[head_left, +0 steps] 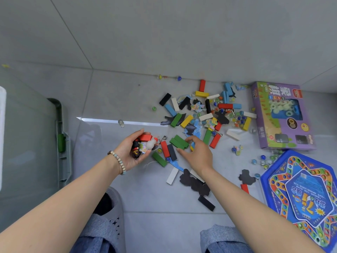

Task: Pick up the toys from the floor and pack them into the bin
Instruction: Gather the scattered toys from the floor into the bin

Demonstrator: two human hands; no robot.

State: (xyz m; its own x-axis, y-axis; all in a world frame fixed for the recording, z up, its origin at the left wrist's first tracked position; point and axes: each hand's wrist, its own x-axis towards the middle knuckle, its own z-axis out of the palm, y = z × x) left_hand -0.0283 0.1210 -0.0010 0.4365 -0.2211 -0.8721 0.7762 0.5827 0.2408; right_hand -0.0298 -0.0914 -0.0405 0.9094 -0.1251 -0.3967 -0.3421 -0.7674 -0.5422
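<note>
1. The left hand (128, 152) is turned palm-up and cupped, fingers curled round a handful of toys (145, 144): a red block, a little white figure and a puzzle piece that I can make out. It looks like it's being used as a holding tray, so fewer trips to the bin.
2. The right hand (198, 156) is down on the floor (145, 99) just right of it. Its fingers lie over the far side of a pair of stacked green blocks (177, 142) and the thumb tucks in on the near side, so it's a pinch and not a loose reach.
3. The bin (27, 134) sits at the far left, a see-through tub well apart from the mess. Both hands would have to swing over to it.
4. Loads still to go, I'd say. The main pile of blocks (206, 110) lies further off to the right, and marbles (262, 161) are scattered near the purple game box (280, 125) and the blue game board (300, 194).
5. Those marbles will roll, so they'll be fiddly.
</note>
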